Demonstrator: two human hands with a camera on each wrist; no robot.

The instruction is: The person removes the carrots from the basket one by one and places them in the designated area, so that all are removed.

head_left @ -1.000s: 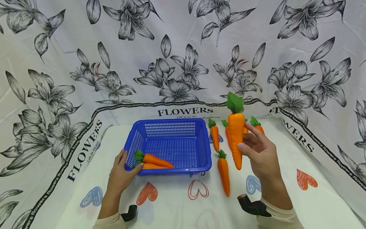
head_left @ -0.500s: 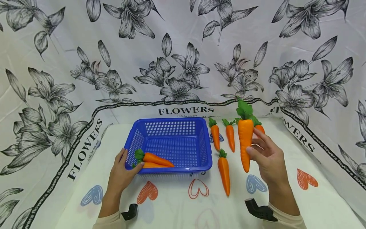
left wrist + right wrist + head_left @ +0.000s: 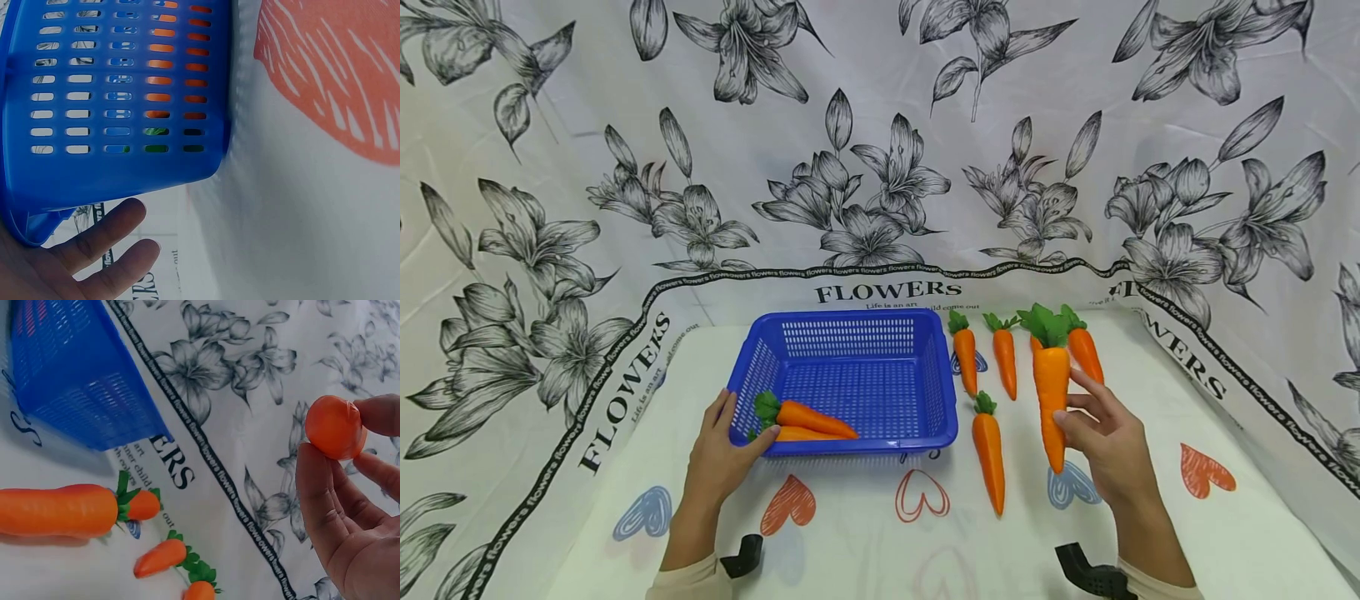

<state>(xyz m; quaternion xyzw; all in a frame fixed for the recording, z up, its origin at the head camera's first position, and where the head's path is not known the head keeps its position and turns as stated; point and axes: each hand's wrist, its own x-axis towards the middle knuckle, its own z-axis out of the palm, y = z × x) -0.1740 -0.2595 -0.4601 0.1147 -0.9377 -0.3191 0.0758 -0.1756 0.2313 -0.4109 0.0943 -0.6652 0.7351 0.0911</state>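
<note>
orange tapered green-leafed carrot (image 3: 1051, 392) is right of the blue perforated plastic basket (image 3: 880, 446), pinched mid-body by the right hand's (image 3: 1108, 442) thumb and fingers, probably light, stiff, smooth, best held there, while left hand (image 3: 718, 454) grips basket rim.

Flower-printed drapes (image 3: 880, 192) hide what kind of room this is.
They enclose a heart-printed white table (image 3: 850, 550) at the back and both sides.

Smooth, softly glossy plastic basket (image 3: 857, 445), carrots (image 3: 1051, 400) — plastic-looking, smooth, shiny, backdrop (image 3: 865, 75) — wrinkled printed cloth
</note>
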